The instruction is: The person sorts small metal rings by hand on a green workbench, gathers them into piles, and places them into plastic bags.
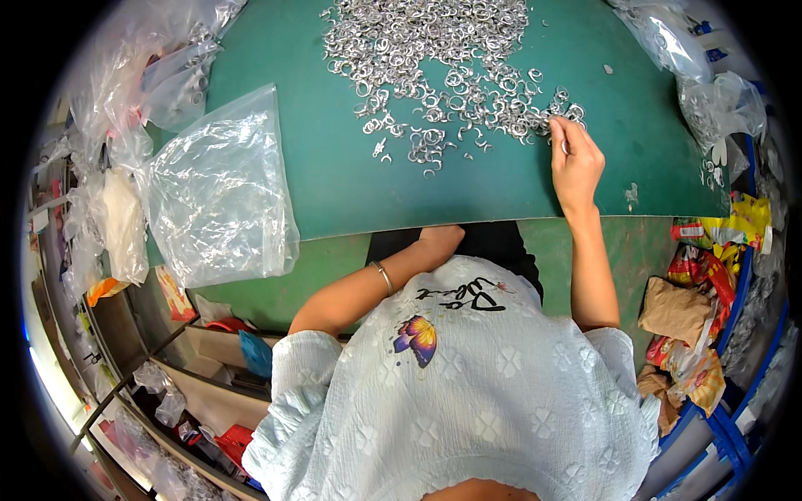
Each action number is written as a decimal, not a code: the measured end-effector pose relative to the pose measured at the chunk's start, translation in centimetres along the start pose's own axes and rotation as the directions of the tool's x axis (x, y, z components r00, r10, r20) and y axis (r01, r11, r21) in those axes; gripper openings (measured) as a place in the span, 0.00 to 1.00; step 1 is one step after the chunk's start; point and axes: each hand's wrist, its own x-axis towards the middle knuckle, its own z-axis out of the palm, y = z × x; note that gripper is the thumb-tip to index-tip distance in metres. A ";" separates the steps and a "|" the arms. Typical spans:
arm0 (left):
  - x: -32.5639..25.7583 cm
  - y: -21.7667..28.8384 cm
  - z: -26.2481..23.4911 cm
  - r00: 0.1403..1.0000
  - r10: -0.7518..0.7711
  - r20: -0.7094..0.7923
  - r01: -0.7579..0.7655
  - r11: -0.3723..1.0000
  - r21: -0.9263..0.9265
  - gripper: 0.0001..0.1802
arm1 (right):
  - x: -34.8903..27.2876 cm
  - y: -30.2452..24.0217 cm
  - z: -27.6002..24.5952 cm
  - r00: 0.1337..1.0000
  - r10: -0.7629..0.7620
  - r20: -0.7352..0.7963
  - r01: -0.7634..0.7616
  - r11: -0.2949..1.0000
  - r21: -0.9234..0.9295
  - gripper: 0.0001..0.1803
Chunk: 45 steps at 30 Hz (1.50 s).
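A large heap of small silver, ring-like metal pieces (426,42) covers the far middle of the green tabletop (401,192), with looser pieces spread toward me. At the right end of this spread, my right hand (576,163) has its thumb and fingers closed in a pinch against a small cluster of silver rings (566,107). A pale glint shows between the fingers, too small to name. Below the table's near edge, in my lap, rests my left hand (443,238); its fingers are hidden. A bracelet (382,277) circles the left wrist.
A clear plastic bag (221,192) lies over the table's left edge, beside more bagged goods (175,83). Clear bags (723,108) line the right edge. Snack packets and a brown paper bag (675,311) sit lower right. Shelving with a red basket (238,447) stands lower left.
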 end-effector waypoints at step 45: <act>-10.6 2.1 -11.0 0.556 -0.684 -0.472 -0.060 0.534 -0.844 0.02 | -1.4 12.5 -7.5 0.808 0.588 0.035 -0.586 0.796 0.152 0.16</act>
